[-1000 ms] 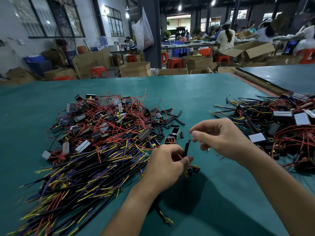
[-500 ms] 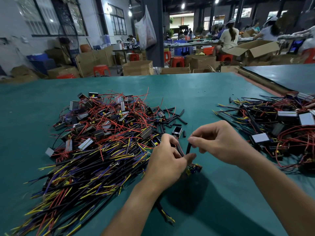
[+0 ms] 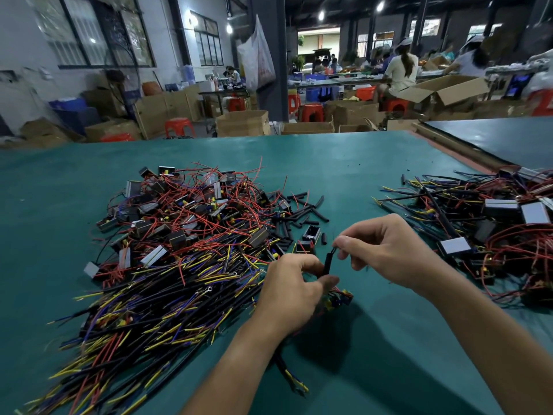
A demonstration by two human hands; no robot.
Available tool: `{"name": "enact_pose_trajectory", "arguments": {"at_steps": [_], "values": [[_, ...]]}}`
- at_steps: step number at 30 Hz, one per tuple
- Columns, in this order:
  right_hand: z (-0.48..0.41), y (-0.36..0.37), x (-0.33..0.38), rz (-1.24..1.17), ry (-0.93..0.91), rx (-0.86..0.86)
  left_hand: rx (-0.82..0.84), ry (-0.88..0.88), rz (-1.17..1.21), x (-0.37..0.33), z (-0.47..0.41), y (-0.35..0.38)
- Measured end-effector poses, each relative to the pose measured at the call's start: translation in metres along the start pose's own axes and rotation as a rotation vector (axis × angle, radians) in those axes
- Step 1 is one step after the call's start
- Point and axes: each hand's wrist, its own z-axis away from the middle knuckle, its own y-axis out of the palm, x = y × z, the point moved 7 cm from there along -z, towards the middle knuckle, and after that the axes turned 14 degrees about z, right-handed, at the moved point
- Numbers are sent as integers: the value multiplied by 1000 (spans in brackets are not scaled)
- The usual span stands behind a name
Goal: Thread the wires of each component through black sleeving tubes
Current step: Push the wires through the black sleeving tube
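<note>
My left hand (image 3: 294, 290) pinches the lower end of a short black sleeving tube (image 3: 328, 263) that stands nearly upright over the green table (image 3: 344, 154). Under that hand lies a small component (image 3: 339, 298) with yellow and blue parts, and its sleeved wires (image 3: 288, 375) trail toward me. My right hand (image 3: 386, 247) pinches at the tube's top end; the wire between its fingertips is too thin to make out. Loose black tube pieces (image 3: 302, 214) lie just behind my hands.
A big heap of components with red, yellow and blue wires (image 3: 185, 235) fills the left side. Another heap of wired components (image 3: 490, 223) sits at the right. Cardboard boxes, red stools and seated workers are beyond the table's far edge.
My right hand has come down and closer to the tube's top. My left hand has shifted its grip lower on the tube, which now stands more upright.
</note>
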Motion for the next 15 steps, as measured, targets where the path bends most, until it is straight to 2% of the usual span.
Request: {"name": "enact_pose_trajectory", "arguments": {"at_steps": [5,15], "values": [[-1,-7,-4,-50,45,-29,10,6,-36,0,1,2],[0,-1,-1,43,17,8,73,95,-104,-11,5,9]]}}
